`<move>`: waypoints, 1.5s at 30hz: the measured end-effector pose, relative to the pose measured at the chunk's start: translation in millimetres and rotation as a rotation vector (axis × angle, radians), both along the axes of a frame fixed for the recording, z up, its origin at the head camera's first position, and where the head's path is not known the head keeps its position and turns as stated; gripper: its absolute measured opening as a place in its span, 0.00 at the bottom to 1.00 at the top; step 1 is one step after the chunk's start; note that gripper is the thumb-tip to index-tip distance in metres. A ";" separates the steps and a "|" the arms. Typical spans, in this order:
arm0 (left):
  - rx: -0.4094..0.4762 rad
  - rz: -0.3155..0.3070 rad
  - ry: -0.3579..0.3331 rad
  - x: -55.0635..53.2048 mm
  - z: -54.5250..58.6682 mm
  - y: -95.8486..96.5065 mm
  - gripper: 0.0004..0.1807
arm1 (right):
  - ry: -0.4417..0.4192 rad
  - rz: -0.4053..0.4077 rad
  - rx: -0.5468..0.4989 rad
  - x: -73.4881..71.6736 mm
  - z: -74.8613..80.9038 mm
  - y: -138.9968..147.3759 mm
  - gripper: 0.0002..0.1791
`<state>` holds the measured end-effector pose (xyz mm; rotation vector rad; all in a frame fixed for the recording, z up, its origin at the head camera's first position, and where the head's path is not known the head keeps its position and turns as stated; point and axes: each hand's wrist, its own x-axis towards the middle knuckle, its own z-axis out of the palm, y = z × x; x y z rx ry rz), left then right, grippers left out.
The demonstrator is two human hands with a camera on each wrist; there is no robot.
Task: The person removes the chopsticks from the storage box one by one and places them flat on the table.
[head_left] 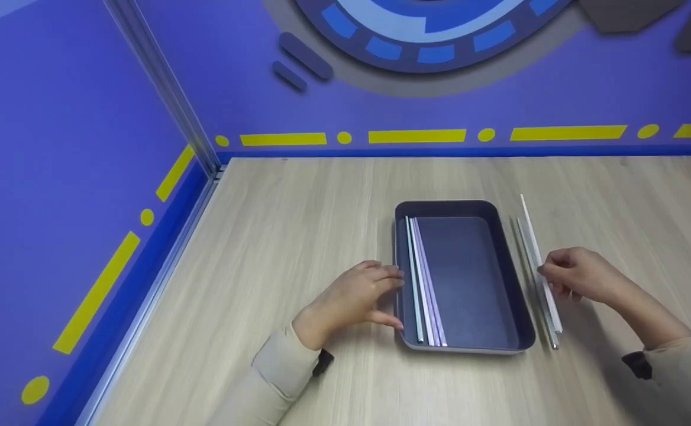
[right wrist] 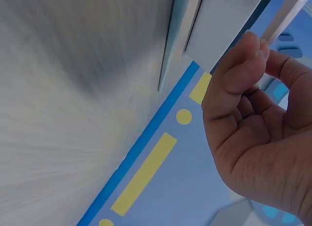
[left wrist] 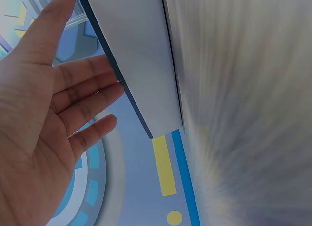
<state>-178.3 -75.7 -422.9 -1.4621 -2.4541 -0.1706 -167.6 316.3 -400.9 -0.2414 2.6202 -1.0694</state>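
Note:
A dark rectangular tray (head_left: pixel 470 278) sits on the table with several long thin chopsticks lying lengthwise along its left side. One of these is a light blue chopstick (head_left: pixel 413 278); beside it are pale and purple chopsticks (head_left: pixel 430 284). My left hand (head_left: pixel 348 299) rests at the tray's left wall, fingertips at the rim (left wrist: pixel 116 70) and thumb near the front corner. Right of the tray, my right hand (head_left: pixel 585 275) pinches a white chopstick (head_left: pixel 531 229) between thumb and fingers. Below it, a pale blue-green chopstick (head_left: pixel 526 249) lies on the table along the tray's right wall.
The wooden table (head_left: pixel 298 219) reaches back to a blue-purple wall (head_left: pixel 351 106) with yellow dashes. Another blue panel (head_left: pixel 85 148) with a metal edge strip (head_left: pixel 162 278) borders the table at the left.

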 end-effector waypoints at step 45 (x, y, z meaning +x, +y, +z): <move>-0.002 0.009 0.001 -0.5 -1.2 0.2 0.39 | -0.028 -0.004 0.164 0.6 -33.3 21.5 0.15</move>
